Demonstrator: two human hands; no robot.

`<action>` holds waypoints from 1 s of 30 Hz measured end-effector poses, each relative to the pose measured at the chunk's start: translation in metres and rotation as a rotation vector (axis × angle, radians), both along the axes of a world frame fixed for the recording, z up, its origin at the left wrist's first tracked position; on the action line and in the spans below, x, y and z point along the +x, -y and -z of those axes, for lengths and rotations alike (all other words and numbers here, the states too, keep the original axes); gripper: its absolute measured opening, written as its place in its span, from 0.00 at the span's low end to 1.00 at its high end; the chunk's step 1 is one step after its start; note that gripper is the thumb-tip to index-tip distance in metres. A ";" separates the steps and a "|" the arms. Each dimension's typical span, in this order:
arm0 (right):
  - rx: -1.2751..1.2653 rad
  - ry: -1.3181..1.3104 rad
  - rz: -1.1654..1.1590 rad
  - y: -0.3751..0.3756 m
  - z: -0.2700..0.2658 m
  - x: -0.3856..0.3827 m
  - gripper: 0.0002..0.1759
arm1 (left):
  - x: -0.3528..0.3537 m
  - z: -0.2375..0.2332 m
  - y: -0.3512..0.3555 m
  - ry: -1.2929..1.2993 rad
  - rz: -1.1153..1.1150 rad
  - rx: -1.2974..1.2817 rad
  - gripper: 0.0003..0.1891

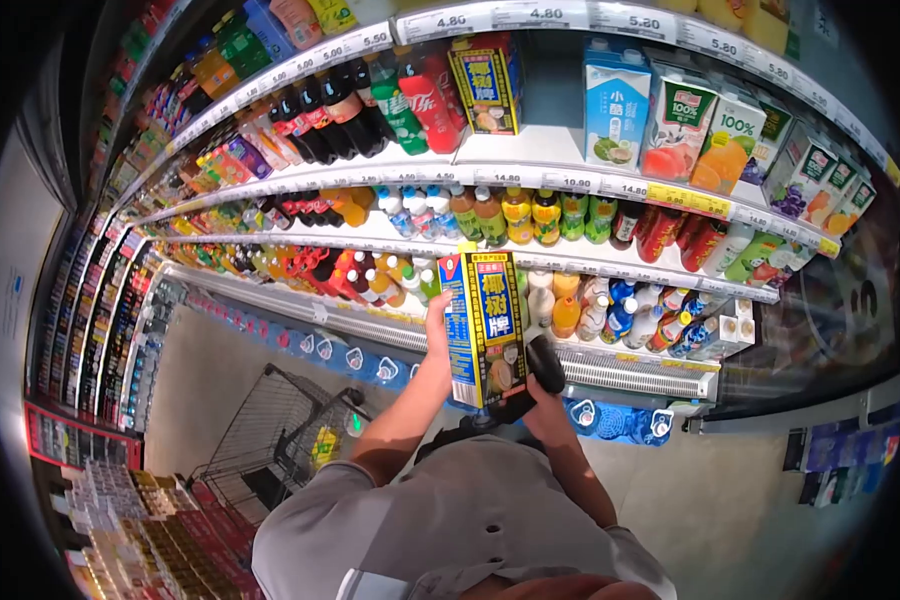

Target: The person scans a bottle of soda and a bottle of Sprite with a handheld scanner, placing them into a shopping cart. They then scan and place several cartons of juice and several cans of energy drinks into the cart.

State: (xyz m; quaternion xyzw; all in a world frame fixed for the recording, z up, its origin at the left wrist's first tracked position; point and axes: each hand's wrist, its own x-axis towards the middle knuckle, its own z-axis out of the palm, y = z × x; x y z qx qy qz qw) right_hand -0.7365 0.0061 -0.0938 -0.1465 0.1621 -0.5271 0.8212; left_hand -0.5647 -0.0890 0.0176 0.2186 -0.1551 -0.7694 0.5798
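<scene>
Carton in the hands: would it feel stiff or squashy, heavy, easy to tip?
The carton probably feels stiff: its edges look straight under the left hand gripping it. It is a tall drink pack, so likely heavy for its size if full. Narrow-based, it might tip if pushed high up. The right hand, holding a black device, is near its bottom.

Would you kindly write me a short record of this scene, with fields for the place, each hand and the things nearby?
place: shop aisle facing drinks shelves
left hand: grips the carton by its left edge
carton: blue, yellow and black, held upright before the shelves
right hand: at the carton's lower right corner, holding a black device
matching carton: stands on the top shelf
trolley: wire, on the floor at lower left
</scene>
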 end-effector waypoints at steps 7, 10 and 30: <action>0.097 -0.172 0.098 -0.003 0.008 0.007 0.25 | 0.013 -0.002 -0.001 0.109 0.092 0.061 0.33; 0.031 -0.191 0.214 0.002 -0.002 0.015 0.30 | 0.033 -0.001 0.000 0.266 0.078 -0.208 0.32; -0.251 -1.261 0.535 -0.018 -0.024 -0.024 0.12 | 0.026 -0.170 0.147 1.241 -0.425 -1.020 0.30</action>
